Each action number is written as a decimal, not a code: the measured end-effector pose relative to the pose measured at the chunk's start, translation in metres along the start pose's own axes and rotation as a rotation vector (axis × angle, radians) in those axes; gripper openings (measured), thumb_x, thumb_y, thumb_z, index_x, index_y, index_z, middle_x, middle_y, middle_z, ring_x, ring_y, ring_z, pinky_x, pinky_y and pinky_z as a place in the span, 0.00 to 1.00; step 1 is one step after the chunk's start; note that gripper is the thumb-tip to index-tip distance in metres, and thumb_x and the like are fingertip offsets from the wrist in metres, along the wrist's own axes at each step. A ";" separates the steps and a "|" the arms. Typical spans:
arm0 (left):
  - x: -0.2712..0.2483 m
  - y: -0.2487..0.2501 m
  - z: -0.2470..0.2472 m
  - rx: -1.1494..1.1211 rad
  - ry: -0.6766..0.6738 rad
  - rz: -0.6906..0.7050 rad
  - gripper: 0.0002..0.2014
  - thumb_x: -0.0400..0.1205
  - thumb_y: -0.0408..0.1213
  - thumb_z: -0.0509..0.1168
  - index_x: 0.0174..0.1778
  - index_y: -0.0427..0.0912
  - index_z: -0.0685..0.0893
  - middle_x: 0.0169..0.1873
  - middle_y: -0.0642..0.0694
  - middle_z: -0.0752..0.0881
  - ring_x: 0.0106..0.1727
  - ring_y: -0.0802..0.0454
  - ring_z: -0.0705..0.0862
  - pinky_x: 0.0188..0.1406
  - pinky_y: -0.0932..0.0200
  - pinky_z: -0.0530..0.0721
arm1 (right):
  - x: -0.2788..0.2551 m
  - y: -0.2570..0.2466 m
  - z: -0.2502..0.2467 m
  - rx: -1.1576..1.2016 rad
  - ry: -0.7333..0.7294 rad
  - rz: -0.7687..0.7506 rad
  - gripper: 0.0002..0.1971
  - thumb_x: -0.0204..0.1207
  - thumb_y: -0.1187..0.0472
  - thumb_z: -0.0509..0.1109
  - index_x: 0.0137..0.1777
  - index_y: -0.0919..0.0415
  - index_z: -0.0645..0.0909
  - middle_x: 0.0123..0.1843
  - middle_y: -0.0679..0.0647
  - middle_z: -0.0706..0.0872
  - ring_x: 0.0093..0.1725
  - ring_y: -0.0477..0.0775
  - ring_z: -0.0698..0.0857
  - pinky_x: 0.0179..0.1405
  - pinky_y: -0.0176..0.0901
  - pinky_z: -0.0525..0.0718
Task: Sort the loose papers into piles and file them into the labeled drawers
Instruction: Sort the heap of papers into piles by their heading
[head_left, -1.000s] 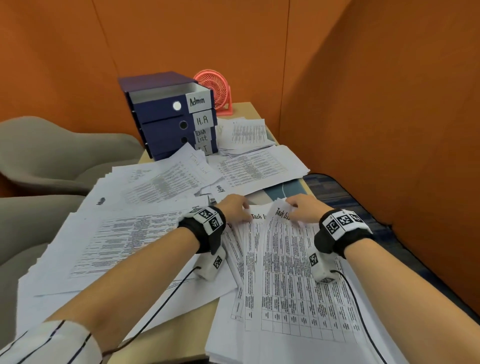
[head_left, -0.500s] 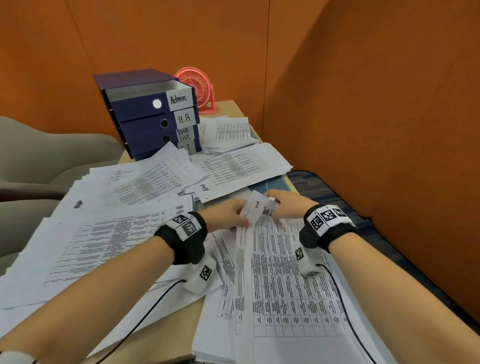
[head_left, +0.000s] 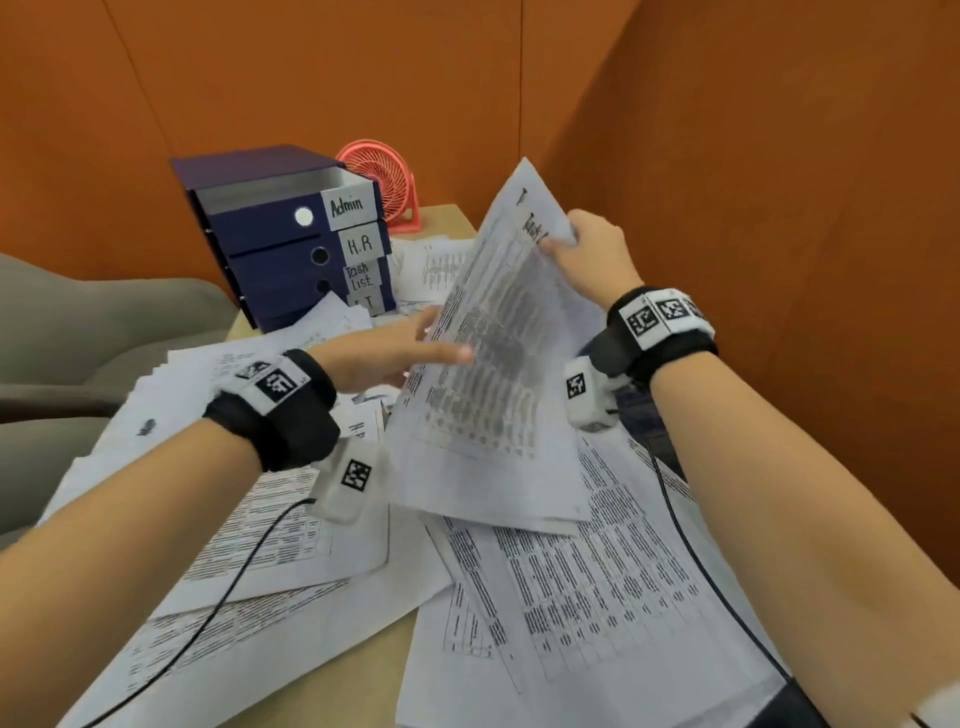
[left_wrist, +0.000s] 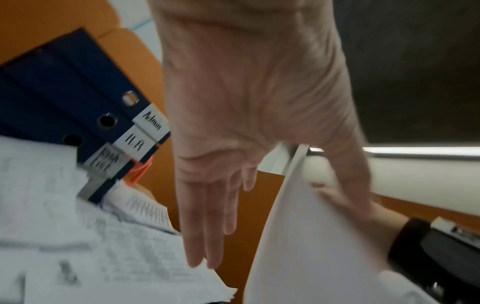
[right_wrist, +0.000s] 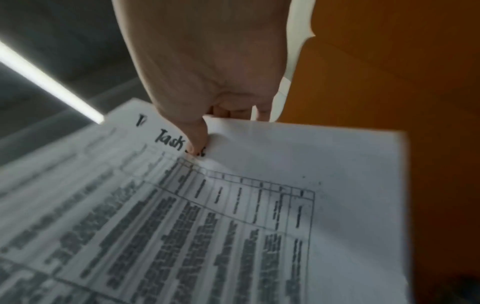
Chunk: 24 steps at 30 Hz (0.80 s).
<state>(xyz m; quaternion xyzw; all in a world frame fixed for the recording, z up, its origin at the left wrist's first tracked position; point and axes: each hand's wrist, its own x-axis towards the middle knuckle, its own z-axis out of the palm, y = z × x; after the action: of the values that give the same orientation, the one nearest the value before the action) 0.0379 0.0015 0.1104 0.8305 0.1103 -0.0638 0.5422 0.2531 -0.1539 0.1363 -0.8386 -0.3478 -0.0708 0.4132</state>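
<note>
Navy drawers, coral fan

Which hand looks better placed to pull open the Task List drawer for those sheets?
Probably the left hand: its fingers are straight and it holds nothing, nearer the Task List drawer. The right hand grips the Task List sheets.

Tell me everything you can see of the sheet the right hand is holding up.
The sheet is white paper, printed with a dense table and headed "Task" in handwriting. It is lifted off the desk and tilted, its lower edge near the papers below. The right hand pinches its top edge, thumb on the heading. The left hand, fingers straight, is at its left edge; contact is unclear.
</note>
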 end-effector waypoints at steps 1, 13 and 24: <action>0.001 0.003 -0.006 0.131 0.082 0.001 0.41 0.73 0.50 0.76 0.80 0.52 0.64 0.71 0.55 0.78 0.66 0.53 0.82 0.64 0.47 0.83 | 0.005 -0.005 0.001 -0.015 0.018 -0.024 0.17 0.82 0.53 0.67 0.34 0.53 0.66 0.35 0.47 0.73 0.32 0.47 0.71 0.28 0.43 0.65; -0.002 -0.005 -0.104 0.801 0.954 0.114 0.15 0.78 0.35 0.69 0.60 0.40 0.79 0.59 0.39 0.80 0.61 0.38 0.78 0.57 0.44 0.77 | -0.011 0.026 0.029 0.459 -0.186 0.307 0.18 0.81 0.57 0.72 0.66 0.70 0.83 0.58 0.60 0.89 0.51 0.58 0.89 0.46 0.49 0.88; 0.019 -0.047 -0.009 -1.033 0.501 -0.108 0.16 0.87 0.36 0.59 0.66 0.29 0.72 0.70 0.30 0.77 0.62 0.39 0.83 0.42 0.54 0.88 | -0.039 -0.018 0.108 0.887 -0.505 0.557 0.16 0.86 0.63 0.64 0.71 0.66 0.76 0.69 0.58 0.84 0.53 0.53 0.85 0.34 0.38 0.86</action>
<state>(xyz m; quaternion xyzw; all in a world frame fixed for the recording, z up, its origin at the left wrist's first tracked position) 0.0447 0.0304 0.0677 0.4408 0.2943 0.1694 0.8309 0.1945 -0.0868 0.0620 -0.6362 -0.1985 0.3954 0.6321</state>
